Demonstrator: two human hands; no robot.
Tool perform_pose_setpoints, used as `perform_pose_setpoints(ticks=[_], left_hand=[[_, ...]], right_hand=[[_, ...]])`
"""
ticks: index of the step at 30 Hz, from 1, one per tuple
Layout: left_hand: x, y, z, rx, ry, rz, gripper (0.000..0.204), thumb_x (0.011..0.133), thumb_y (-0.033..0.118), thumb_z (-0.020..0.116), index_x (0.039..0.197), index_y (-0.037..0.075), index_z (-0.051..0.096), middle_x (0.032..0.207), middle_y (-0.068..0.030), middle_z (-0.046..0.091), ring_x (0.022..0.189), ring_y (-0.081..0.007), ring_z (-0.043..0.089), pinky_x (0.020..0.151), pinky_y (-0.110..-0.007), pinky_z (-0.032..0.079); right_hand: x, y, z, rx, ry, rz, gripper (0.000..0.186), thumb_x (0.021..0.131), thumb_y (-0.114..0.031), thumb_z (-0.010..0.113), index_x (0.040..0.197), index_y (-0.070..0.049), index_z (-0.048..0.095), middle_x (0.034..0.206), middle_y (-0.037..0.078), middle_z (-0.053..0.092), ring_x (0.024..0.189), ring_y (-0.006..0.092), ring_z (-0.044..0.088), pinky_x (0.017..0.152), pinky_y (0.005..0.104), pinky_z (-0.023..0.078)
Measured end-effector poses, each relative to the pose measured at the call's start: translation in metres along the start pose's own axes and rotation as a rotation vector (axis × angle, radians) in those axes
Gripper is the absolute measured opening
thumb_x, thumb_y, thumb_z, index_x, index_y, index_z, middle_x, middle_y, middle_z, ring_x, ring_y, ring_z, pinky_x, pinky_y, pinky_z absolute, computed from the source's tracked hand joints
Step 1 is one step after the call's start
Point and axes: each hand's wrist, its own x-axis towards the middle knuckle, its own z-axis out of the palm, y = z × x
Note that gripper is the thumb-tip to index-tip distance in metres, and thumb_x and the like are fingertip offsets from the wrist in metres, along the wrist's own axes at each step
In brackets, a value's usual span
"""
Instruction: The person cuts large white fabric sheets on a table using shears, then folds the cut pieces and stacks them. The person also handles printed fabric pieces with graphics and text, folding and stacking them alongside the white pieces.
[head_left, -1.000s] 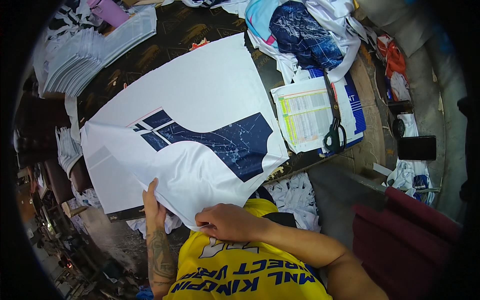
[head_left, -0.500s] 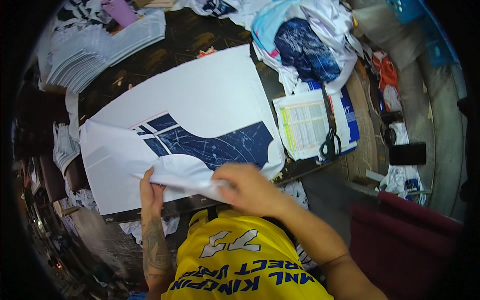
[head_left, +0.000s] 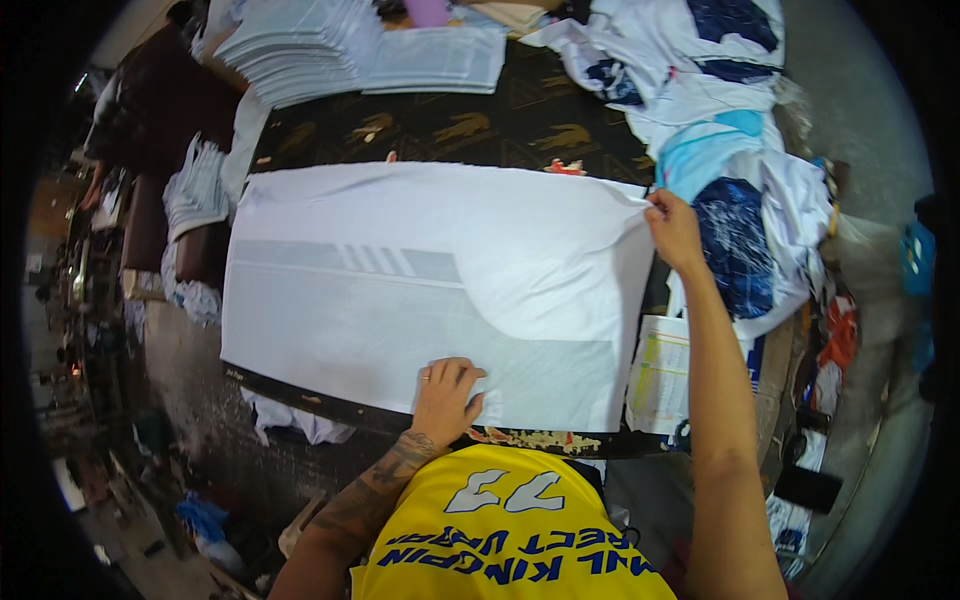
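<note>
Head view: right hand [head_left: 676,228] pinches fabric [head_left: 350,300] (heaped cloth [head_left: 735,245] alongside), left hand [head_left: 446,402] lies flat.

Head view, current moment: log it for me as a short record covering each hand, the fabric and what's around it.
Left hand: laid on the white cloth near its lower edge
Right hand: pinching the cloth's upper right corner
White cloth: spread on the table, pale grey shape with stripes visible
Table: dark, patterned top
Beyond cloth: stacked pale sheets
Right of cloth: mixed fabric heap; printed paper
</note>
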Motion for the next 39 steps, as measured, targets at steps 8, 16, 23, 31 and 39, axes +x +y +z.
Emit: perform_pose_setpoints(ticks=[8, 16, 23, 31, 39], left_hand=[[0.024, -0.008, -0.021, -0.027, 0.036, -0.051, 0.044, 0.091, 0.023, 0.076, 0.132, 0.013, 0.066, 0.129, -0.0089, 0.059, 0.129, -0.031, 0.051, 0.11, -0.051, 0.035], [0.219, -0.058, -0.034, 0.163, 0.061, 0.009, 0.048, 0.097, 0.026, 0.073, 0.143, 0.014, 0.064, 0.133, -0.0102, 0.059, 0.127, -0.0304, 0.054, 0.107, -0.05, 0.043], [0.217, 0.003, 0.014, 0.448, 0.091, 0.15, 0.079, 0.103, 0.064, 0.057, 0.169, 0.024, 0.04, 0.176, -0.0145, 0.029, 0.164, -0.037, 0.022, 0.128, -0.07, 0.014], [0.119, -0.053, -0.002, 0.161, 0.281, -0.105, 0.078, 0.107, 0.048, 0.059, 0.173, 0.019, 0.027, 0.177, -0.0217, 0.024, 0.163, -0.043, 0.023, 0.128, -0.071, 0.015], [-0.171, -0.297, -0.105, 0.209, 0.822, -0.933, 0.031, 0.097, 0.018, 0.068, 0.125, 0.008, 0.061, 0.129, -0.0186, 0.06, 0.124, -0.0395, 0.055, 0.107, -0.059, 0.041]], right_hand=[[-0.033, 0.0, 0.029, -0.149, 0.223, -0.198, 0.031, 0.096, -0.014, 0.071, 0.125, -0.004, 0.069, 0.118, 0.019, 0.072, 0.116, 0.0399, 0.068, 0.101, 0.0466, 0.052], [-0.339, -0.045, 0.005, 0.027, -0.109, 0.668, 0.036, 0.093, -0.03, 0.083, 0.11, 0.0, 0.073, 0.103, 0.016, 0.073, 0.093, 0.0354, 0.071, 0.083, 0.0448, 0.057], [-0.373, -0.041, 0.041, -0.241, -0.017, 0.627, 0.03, 0.092, -0.024, 0.081, 0.105, -0.004, 0.064, 0.104, 0.02, 0.072, 0.095, 0.044, 0.071, 0.08, 0.0537, 0.057], [-0.373, -0.009, 0.019, -0.075, 0.009, 0.626, 0.039, 0.09, -0.014, 0.083, 0.12, -0.003, 0.061, 0.089, 0.019, 0.073, 0.08, 0.0315, 0.072, 0.076, 0.0447, 0.055], [-0.29, -0.091, 0.064, -0.008, 0.096, 0.162, 0.024, 0.092, -0.006, 0.077, 0.11, 0.001, 0.064, 0.091, 0.012, 0.061, 0.079, 0.0244, 0.058, 0.076, 0.0383, 0.05]])
